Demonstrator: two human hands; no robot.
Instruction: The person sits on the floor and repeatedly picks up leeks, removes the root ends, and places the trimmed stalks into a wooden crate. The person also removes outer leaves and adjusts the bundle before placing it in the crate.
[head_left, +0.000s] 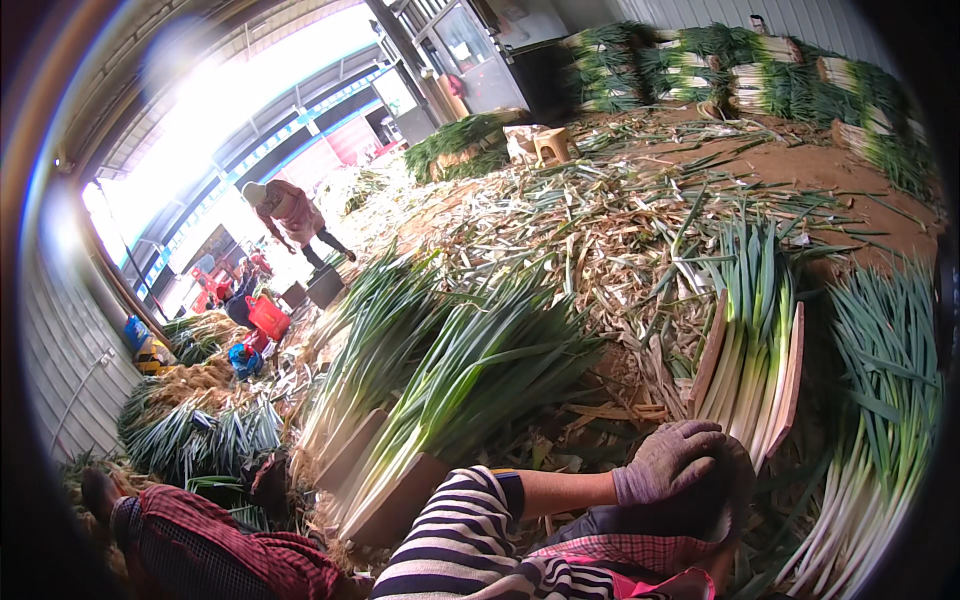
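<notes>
My left hand (667, 461), in a dusty mauve knit glove, lies over a dark rounded shape by my knee. That shape looks like my right hand (739, 472) in a darker glove, though shadow blurs its outline. I make out no tool or stalk in either hand. Just beyond them, a bundle of long green onions (750, 330) stands between two wooden side boards (784, 382). More loose green onions (885, 420) lie to the right, white ends towards me. To the left, another bundle (457, 375) leans in a board holder (397, 499).
A co-worker's checked sleeve (225, 536) is close on my left. Dry leaf trimmings (555, 232) cover the floor. Farther off are a bending person (292, 214), a plastic stool (555, 144), a red bag (268, 318) and stacked onion bundles (697, 71) along the wall.
</notes>
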